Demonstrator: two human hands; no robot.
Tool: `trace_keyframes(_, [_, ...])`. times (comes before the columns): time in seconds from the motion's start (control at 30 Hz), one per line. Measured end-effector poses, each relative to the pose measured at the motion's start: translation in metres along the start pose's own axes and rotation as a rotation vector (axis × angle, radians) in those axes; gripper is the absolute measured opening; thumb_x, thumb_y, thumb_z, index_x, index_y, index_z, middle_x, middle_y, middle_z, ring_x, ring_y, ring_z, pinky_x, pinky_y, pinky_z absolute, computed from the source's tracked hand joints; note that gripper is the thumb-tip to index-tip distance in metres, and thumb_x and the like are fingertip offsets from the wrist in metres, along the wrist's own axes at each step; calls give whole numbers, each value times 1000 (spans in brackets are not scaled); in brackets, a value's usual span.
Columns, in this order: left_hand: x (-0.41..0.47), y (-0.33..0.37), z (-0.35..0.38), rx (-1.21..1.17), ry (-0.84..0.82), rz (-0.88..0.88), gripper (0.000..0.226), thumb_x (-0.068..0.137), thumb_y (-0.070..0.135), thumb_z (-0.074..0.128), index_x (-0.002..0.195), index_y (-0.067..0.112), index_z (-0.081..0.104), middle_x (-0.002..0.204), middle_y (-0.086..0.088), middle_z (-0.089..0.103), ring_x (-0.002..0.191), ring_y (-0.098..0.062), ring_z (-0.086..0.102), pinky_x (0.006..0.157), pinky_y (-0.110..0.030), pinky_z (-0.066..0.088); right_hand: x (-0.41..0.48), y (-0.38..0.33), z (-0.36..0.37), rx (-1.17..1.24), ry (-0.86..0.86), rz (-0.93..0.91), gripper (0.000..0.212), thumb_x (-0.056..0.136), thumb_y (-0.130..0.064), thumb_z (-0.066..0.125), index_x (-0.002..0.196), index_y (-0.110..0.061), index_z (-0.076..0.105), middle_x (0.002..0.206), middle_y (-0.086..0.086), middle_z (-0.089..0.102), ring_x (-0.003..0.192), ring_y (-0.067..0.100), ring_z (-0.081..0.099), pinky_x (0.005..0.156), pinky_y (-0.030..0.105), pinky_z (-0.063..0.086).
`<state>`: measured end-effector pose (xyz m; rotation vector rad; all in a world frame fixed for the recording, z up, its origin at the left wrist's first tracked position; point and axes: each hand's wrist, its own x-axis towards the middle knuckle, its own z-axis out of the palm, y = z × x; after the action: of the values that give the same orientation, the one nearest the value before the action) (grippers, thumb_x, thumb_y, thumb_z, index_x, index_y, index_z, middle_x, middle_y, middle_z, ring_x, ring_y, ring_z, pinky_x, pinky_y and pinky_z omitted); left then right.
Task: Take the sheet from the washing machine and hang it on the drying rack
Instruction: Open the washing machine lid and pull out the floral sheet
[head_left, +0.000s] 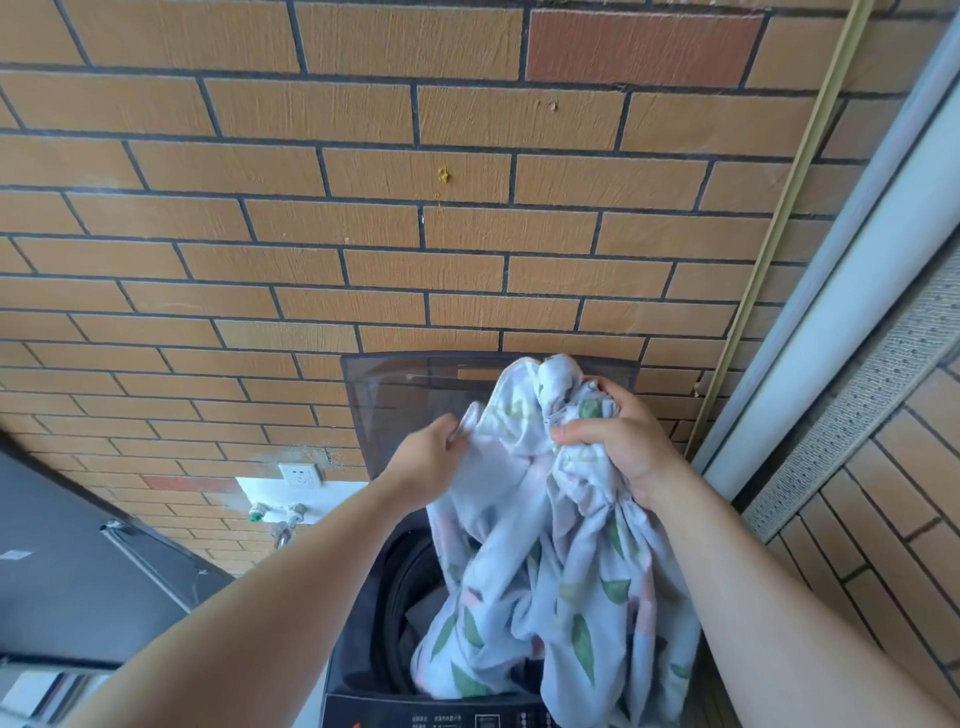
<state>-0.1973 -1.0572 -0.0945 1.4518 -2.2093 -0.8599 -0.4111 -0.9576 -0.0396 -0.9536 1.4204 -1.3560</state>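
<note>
Far out at 8 o'clock: dark grey panel (78, 571), slanting into view. Toward 7 o'clock, low on the brick wall (363, 234): white wall socket (302, 475), two taps (275, 514) just below it.

Left of centre, near 6 o'clock: left hand (426, 460), arm stretched forward, thumb and fingertips pinched on an edge of the sheet (566, 561). Behind both hands: washing machine (415, 712), lid (410, 384) raised upright against the wall, drum (405, 597) open beneath.

Sheet pale blue-white with green leaves and pink patches, lifted in a bunch at about 5 o'clock. Top of the bunch level with the lid's upper edge. Lower folds hanging down into the drum mouth and spilling over the machine's front right rim. Part of the cloth inside the machine, part held above it.

Right of that, between 4 and 5 o'clock: right hand (621, 441), fingers curled tight round a gathered wad of the sheet, thumb across the front. Hands apart, a stretch of cloth spanning between them.

At 3 o'clock: olive rail (777, 234) and white post (872, 260), both running diagonally up the frame. Beside them, toward 4 o'clock: perforated grey strip (857, 395) and more brick tiling.
</note>
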Motion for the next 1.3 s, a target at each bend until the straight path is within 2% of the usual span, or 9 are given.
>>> trace_keyframes(0.13, [7,46,-26,-81,170,156,19,96,11,48,78,16,50,74,1,60,73,-23,52,59,-29,36,-5,4,7,-124,-159,75,61,61,2,87,114,-18,65,104,11,76,98,33,72,85,44,59])
trace_keyframes(0.3, [5,82,-36,-239,44,258,6,92,24,64,91,25,59,84,11,72,82,-7,66,73,-22,52,-12,14,33,-111,-382,93,75,67,4,87,130,-25,59,122,4,71,117,21,66,101,35,52])
trace_keyframes(0.47, [-1,72,-44,-710,-107,111,28,73,8,66,99,12,58,86,-3,65,73,-15,58,63,-24,49,-10,13,37,-18,-111,9,54,60,8,86,103,-20,71,99,10,76,95,28,72,88,41,56])
trace_keyframes(0.57, [-4,54,-41,-417,-109,104,44,63,7,64,106,14,56,92,5,63,77,-11,59,63,-21,48,-3,2,30,50,-65,-42,47,53,2,83,91,-25,74,90,7,75,86,24,71,85,42,56])
trace_keyframes(0.7, [1,18,-8,110,-124,-30,21,79,13,68,100,8,66,91,-2,67,86,-24,64,69,-31,51,2,-12,31,96,-74,-98,48,55,3,81,97,-18,73,93,9,74,88,26,71,87,44,57])
trace_keyframes(0.87, [5,-9,3,93,-73,-192,16,98,21,56,98,6,62,99,-13,69,83,-29,59,66,-32,44,-1,-11,21,-126,-134,-63,55,55,-3,86,104,-21,68,94,5,75,89,23,71,82,40,57])
trace_keyframes(0.97, [6,3,-17,16,84,-85,21,90,2,51,96,10,69,90,-2,69,85,-26,62,67,-31,47,-3,-2,15,-242,-153,-11,62,62,0,87,113,-27,66,106,2,73,99,23,68,88,40,56])
trace_keyframes(1.13, [3,64,-58,76,119,341,37,86,2,51,101,21,79,93,7,73,82,-7,60,68,-15,40,-10,8,25,-315,-414,102,112,63,-6,93,150,-49,36,139,-17,57,129,4,54,110,29,44])
trace_keyframes(1.3, [5,78,-57,50,141,459,37,82,-2,49,97,20,74,86,9,68,72,-3,57,59,-1,36,-9,12,46,-253,-316,67,60,64,2,88,114,-27,70,110,3,76,107,23,70,98,42,55])
